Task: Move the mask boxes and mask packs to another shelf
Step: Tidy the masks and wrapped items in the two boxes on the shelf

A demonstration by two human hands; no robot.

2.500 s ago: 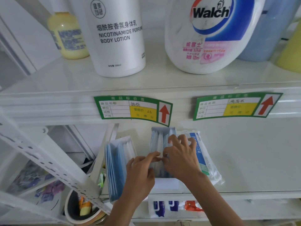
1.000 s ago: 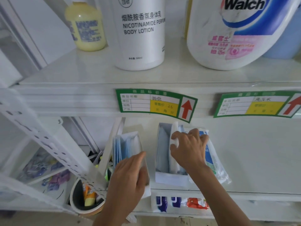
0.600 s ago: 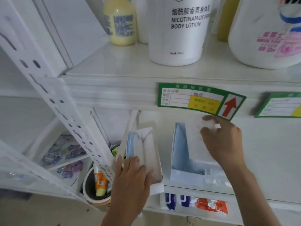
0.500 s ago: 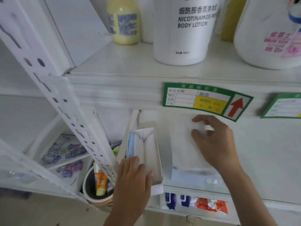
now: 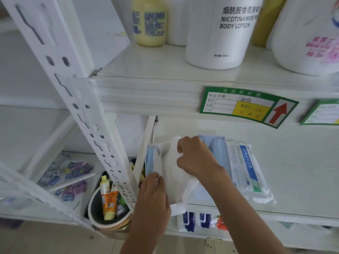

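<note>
Head view: white shelf (image 5: 293, 162) carries two open mask boxes w/ a sealed mask pack (image 5: 245, 173) just beside the right box (image 5: 218, 153). Left box (image 5: 165, 176) overhangs the front edge. Right hand (image 5: 194, 158) pinches white masks inside it; left hand (image 5: 152, 195) grips its front corner. Recommend: seat the masks fully, then lift the box level w/ both hands.

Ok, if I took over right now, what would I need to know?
Left hand: gripping the front edge of the left mask box.
Right hand: pinching white masks over that box.
Right mask box stands just behind the right hand; the sealed mask pack lies flat beside it, at its right.
Done: nothing visibly moved to another shelf yet; all sit on the middle shelf.
Left: carry both boxes and the pack over.
</note>
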